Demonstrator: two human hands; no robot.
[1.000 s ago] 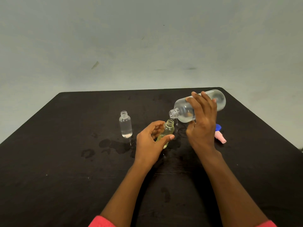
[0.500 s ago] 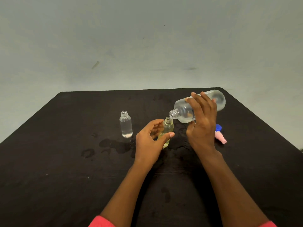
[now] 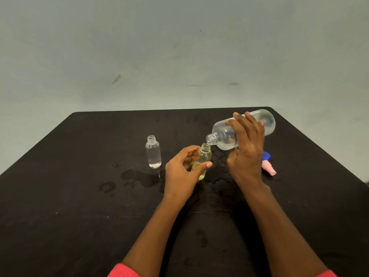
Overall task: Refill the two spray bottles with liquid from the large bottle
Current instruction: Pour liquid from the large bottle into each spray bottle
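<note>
Right hand [image 3: 246, 148] wraps tipped large bottle [image 3: 221, 136]. Its mouth, left of that grip, sits over yellowish spray bottle [image 3: 204, 155], pinched by left hand [image 3: 182, 173]. Flow unclear. Risk: narrow necks misalign and liquid spills onto table [image 3: 79, 196].

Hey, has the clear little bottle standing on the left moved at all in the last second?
No. The clear small bottle stands at the same spot, just behind the wet patch on the table.
</note>
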